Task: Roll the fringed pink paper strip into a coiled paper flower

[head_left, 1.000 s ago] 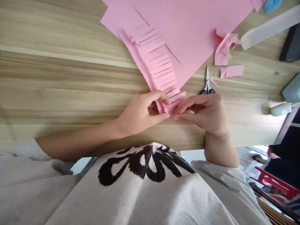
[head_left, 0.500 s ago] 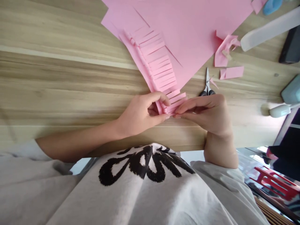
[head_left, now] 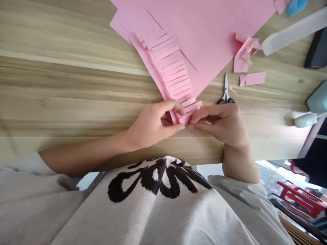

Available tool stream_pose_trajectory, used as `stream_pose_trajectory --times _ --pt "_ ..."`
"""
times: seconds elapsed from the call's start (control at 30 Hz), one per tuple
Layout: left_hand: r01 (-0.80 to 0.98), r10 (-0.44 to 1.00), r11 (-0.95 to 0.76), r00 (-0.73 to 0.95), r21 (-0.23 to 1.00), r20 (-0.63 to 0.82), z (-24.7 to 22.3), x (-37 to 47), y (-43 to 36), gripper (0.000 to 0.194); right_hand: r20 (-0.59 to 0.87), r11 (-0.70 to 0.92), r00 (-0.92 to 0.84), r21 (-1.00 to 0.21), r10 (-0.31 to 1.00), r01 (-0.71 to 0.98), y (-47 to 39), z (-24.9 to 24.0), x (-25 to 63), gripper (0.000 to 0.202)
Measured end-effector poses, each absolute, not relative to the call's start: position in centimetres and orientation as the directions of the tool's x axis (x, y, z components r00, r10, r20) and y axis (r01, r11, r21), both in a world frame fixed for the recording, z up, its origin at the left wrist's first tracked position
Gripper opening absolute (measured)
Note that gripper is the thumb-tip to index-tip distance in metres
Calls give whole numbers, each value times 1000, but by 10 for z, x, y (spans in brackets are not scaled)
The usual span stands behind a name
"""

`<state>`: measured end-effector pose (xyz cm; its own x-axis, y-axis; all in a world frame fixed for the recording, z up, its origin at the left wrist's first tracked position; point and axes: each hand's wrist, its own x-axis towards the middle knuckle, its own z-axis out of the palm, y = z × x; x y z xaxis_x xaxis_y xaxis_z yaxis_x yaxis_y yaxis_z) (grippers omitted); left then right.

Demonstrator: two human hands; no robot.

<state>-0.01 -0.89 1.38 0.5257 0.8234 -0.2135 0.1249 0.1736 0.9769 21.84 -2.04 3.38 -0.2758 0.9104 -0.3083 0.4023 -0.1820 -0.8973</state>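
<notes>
A fringed pink paper strip [head_left: 176,73] runs down toward the table's near edge, cut into several narrow tabs, with small curls along its left side. My left hand [head_left: 159,122] grips its lower end between thumb and fingers. Close to the right of it, my right hand [head_left: 218,122] pinches the end of one of the lowest tabs. The fingertips of both hands are a small gap apart. Under the upper part of the strip lies a large pink paper sheet [head_left: 212,37] with a few slits.
Small scissors [head_left: 226,90] lie just beyond my right hand. Pink scraps [head_left: 252,79], crumpled pink paper [head_left: 242,59], a long whitish object [head_left: 293,32] and a dark box [head_left: 316,49] are at the right. A pale green object [head_left: 318,98] stands near the table's right edge.
My right hand has shifted slightly left and the tab ends beside its fingers show a little differently. My left hand and the strip's upper part have stayed in place.
</notes>
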Motion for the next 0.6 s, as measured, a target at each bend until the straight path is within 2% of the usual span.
stream_pose_trajectory --times 0.33,0.6 --pt "129 822 179 525 975 -220 14 0 -9 20 -292 -156 -308 -903 905 400 -19 39 220 8" --pt "131 826 169 523 977 -213 14 0 -9 20 -282 -161 -237 -890 930 426 -24 36 219 10"
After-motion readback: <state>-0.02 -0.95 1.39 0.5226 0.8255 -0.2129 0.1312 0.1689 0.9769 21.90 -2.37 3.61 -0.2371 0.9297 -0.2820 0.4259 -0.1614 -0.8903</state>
